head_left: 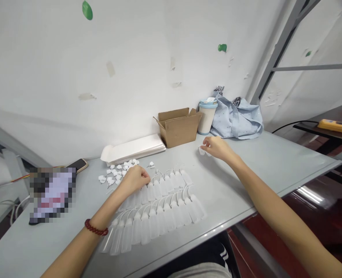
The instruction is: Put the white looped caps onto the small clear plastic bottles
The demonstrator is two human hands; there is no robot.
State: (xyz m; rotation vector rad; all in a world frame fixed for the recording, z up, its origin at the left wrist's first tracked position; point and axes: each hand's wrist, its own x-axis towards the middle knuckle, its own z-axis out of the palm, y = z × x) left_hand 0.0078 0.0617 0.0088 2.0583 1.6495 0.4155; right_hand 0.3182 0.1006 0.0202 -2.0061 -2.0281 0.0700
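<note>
My left hand (134, 178) is closed, its fingertips pinched together over the far row of translucent plastic squeeze bottles (171, 183). Whatever those fingertips hold is too hidden to make out. Out to the right, my right hand (217, 147) pinches a small translucent white plastic piece (201, 150) just above the table. A nearer row of similar bottles (144, 227) lies side by side, with thin curved spouts pointing toward the wall. Beyond my left wrist are several loose white caps (119, 167), and one separate cap (151, 164) sits to the right of them.
At the wall stand a flat white stack of card (136, 148), an open cardboard box (179, 131), a lidded cup (207, 117) and a light blue cloth bag (240, 119). A phone (81, 165) and a blurred-out item (53, 195) lie left on the grey table (263, 162).
</note>
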